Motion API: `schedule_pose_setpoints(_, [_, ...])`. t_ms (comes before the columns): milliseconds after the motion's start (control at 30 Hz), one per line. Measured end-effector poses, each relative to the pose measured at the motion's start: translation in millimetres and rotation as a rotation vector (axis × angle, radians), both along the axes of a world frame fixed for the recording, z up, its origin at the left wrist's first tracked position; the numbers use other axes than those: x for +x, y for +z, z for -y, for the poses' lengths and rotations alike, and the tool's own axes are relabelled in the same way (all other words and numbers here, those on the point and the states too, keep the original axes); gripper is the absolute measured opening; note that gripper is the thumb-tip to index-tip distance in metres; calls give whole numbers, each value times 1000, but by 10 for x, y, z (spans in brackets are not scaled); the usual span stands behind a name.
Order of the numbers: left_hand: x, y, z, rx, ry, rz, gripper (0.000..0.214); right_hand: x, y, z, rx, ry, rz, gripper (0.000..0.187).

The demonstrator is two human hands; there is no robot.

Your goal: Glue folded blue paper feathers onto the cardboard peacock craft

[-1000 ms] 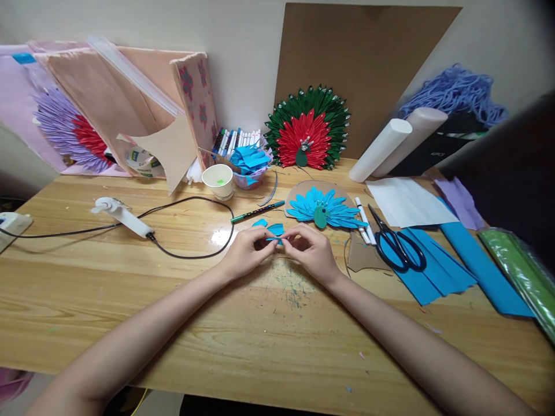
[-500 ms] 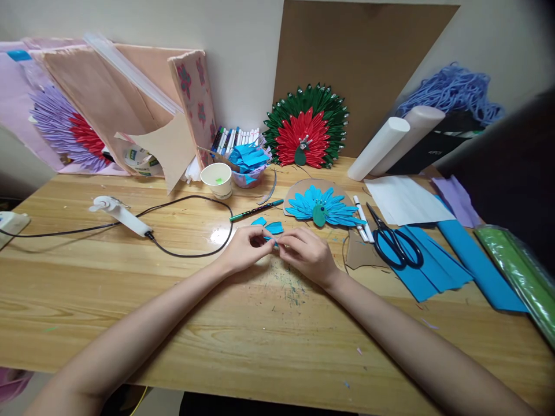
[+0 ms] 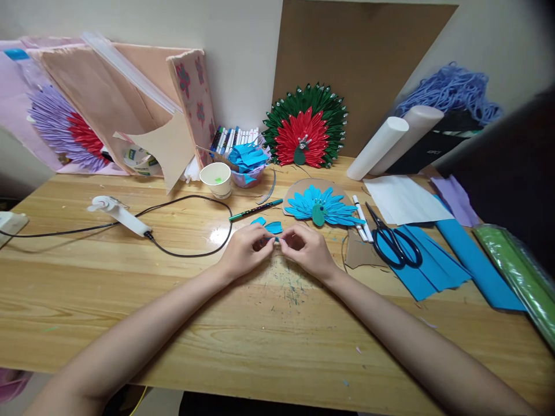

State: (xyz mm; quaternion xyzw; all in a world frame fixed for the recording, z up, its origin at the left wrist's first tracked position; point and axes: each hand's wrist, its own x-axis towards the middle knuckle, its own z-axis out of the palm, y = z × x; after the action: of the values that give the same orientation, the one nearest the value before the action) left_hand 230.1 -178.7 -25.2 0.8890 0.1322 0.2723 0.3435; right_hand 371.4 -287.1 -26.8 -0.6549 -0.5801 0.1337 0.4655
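Between the fingertips of both hands is a small piece of blue crepe paper (image 3: 277, 239), mostly covered by the fingers. My left hand (image 3: 248, 249) pinches one end and my right hand (image 3: 309, 251) pinches the other, just above the table. Blue paper petals (image 3: 272, 227) lie right behind my left fingers. Beyond them rests a green marker (image 3: 255, 210). A paper peacock (image 3: 319, 215) with blue feathers and a green body lies on a round cardboard piece (image 3: 299, 188), past my right hand.
Black-handled scissors (image 3: 398, 247) lie on blue paper strips (image 3: 433, 266) at right, beside white markers (image 3: 363, 222). A white glue gun (image 3: 121, 216) with a looped black cord is at left. A paper cup (image 3: 217, 185) and a red-green paper peacock (image 3: 301, 136) stand behind.
My right hand has turned, its thumb and forefinger now forming a rounder pinch opposite the left. The paper piece stays between both hands, and its visible part is smaller.
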Motion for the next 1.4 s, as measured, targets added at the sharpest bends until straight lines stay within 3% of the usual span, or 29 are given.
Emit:
schedule_pose_setpoints(467, [22,-38,-56,-20,-12,-43,17,34,-72,-5,-32,-105,-104,3])
schedule_pose_setpoints(600, [17,-16,-44,118,15,-13,21,49,-90,-15,-61,-106,-180,5])
schedule_pose_setpoints(700, [18,-40,-45,295,-38,16,31,64,-113,-34,-92,-58,-248,6])
schedule_pose_setpoints(833, [16,-123,-69,457,-17,7,27,77,-132,-52,-114,-18,-306,9])
schedule_pose_setpoints(1033, [9,-148,-86,479,25,-13,22,78,-103,-52,-133,15,-338,14])
schedule_pose_setpoints(1400, [7,-68,-59,527,-18,-119,22,93,-102,-59,-145,48,-355,12])
